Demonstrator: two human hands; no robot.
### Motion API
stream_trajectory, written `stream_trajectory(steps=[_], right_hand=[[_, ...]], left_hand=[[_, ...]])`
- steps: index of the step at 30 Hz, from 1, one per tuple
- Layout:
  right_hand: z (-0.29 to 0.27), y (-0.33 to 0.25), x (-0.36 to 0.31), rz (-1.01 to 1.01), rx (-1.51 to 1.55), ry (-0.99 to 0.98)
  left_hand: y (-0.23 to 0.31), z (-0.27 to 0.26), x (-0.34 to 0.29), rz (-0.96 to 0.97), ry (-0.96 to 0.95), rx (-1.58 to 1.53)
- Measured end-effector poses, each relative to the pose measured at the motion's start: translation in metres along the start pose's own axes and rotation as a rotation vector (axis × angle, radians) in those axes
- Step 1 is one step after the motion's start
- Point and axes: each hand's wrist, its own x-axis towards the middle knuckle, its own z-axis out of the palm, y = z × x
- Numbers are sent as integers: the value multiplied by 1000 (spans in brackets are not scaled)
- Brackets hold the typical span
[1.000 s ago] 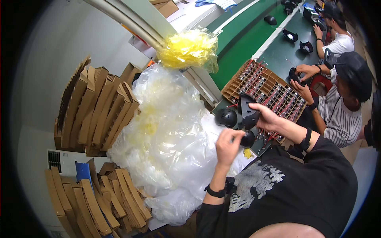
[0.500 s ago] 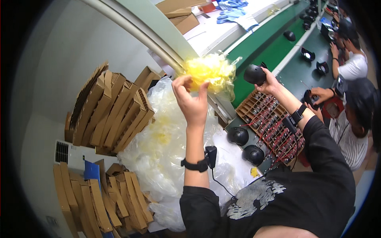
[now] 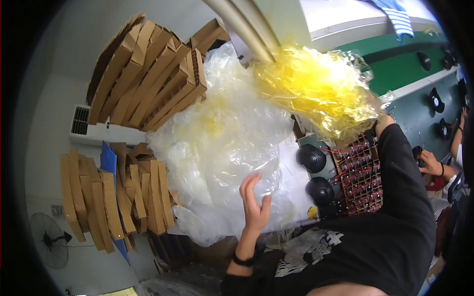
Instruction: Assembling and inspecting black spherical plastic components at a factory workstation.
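Note:
My left hand (image 3: 254,204) hovers over a big heap of clear plastic bags (image 3: 222,143). Its fingers are spread and slightly bent, with nothing in them. A crumpled bundle of yellow transparent film (image 3: 318,89) covers most of my right hand (image 3: 383,124). Only the part near the wrist shows, so its fingers and anything in them are hidden. Below the bundle, two black rounded housings with small holes, one upper (image 3: 311,158) and one lower (image 3: 320,191), sit beside a cardboard divider tray of small wired parts (image 3: 363,180).
Folded cardboard partitions stand in an upper stack (image 3: 153,74) and a lower stack (image 3: 113,197) on the left. A light post (image 3: 291,22) rises behind the film. To the right, a co-worker's hand (image 3: 430,163) works at the dark green bench (image 3: 410,116). A fan (image 3: 49,240) stands lower left.
My left hand has come away from the yellow film, down toward my body. My right hand, which held a black rounded housing, is now mostly behind the film. The view has shifted left.

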Motion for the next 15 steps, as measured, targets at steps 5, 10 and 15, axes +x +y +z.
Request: stream_trajectory(steps=[5,10,15], right_hand=[[-15,37,-20,-105,-222,-144],[-25,92,-108,-285,-427,-296],[86,172,-319,-328,-747,-416]], left_hand=[[-44,-9,-118,-518,65,549],[-140,58,-188,-809,-43,406],[-306,86,-193,-627,159,253]])
